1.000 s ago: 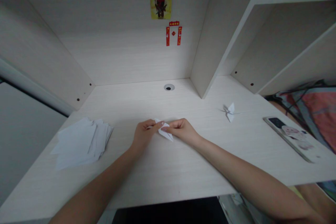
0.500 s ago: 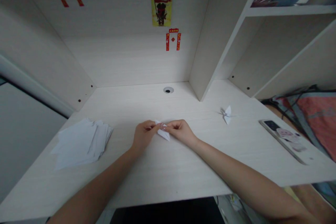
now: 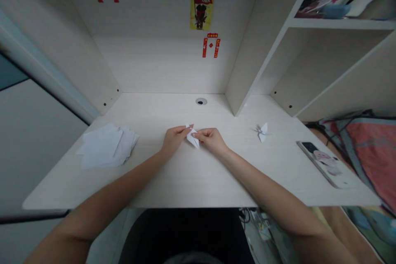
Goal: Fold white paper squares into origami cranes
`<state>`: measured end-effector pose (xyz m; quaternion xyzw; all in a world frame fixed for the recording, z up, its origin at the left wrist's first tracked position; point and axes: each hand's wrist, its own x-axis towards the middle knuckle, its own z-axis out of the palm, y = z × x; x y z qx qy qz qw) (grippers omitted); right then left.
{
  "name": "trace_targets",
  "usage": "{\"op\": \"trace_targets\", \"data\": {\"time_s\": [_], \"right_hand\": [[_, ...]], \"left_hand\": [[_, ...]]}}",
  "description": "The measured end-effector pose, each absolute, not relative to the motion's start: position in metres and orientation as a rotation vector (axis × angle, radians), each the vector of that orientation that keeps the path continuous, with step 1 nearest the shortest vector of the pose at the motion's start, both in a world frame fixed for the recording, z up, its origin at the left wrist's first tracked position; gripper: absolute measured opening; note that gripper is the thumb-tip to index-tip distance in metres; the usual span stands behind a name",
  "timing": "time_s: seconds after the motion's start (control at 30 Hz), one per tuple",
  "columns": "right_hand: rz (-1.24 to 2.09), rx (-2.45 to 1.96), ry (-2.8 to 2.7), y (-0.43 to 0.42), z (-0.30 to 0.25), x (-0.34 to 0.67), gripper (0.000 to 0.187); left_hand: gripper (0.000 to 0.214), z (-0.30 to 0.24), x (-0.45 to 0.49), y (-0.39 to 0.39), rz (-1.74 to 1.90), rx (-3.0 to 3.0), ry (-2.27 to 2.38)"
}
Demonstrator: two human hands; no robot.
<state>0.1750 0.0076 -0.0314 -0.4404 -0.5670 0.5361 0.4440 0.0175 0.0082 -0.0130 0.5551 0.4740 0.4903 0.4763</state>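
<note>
A small folded piece of white paper (image 3: 193, 139) lies on the pale wooden desk (image 3: 198, 177) near its middle. My left hand (image 3: 173, 139) pinches its left side, with a finger laid along the upper edge. My right hand (image 3: 211, 140) is curled and pinches the paper's right side. Both hands rest on the desk and meet over the paper, which they partly hide. A finished white paper crane (image 3: 262, 132) stands to the right, apart from my hands.
A loose stack of white paper sheets (image 3: 108, 145) lies at the desk's left. A phone (image 3: 323, 163) lies near the right edge. A cable hole (image 3: 201, 101) sits at the back. A shelf unit (image 3: 309, 62) rises at the right, with coloured fabric (image 3: 368, 140) beyond.
My head has tilted down and back, so the desk's front edge and my lap now show. My hands stay on the folded paper, with small finger shifts along its edge.
</note>
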Motion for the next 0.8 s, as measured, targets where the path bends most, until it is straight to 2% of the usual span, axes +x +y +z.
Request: {"op": "trace_targets", "data": {"time_s": [0.17, 0.4, 0.57, 0.8], "right_hand": [[1.305, -1.141, -1.341, 0.021, -0.021, 0.178, 0.04], [1.224, -1.19, -1.264, 0.032, -0.027, 0.172, 0.042], [1.141, -1.181, -1.318, 0.03, -0.035, 0.172, 0.042], [1.199, -1.142, -1.289, 0.023, -0.036, 0.173, 0.039]], "left_hand": [[0.026, -0.003, 0.024, 0.029, 1.197, 1.18, 1.05], [0.036, -0.014, 0.033, 0.046, 1.322, 1.061, 1.024], [0.034, -0.021, 0.037, 0.044, 1.397, 1.077, 1.062], [0.031, -0.022, 0.035, 0.036, 1.42, 1.084, 1.08]]}}
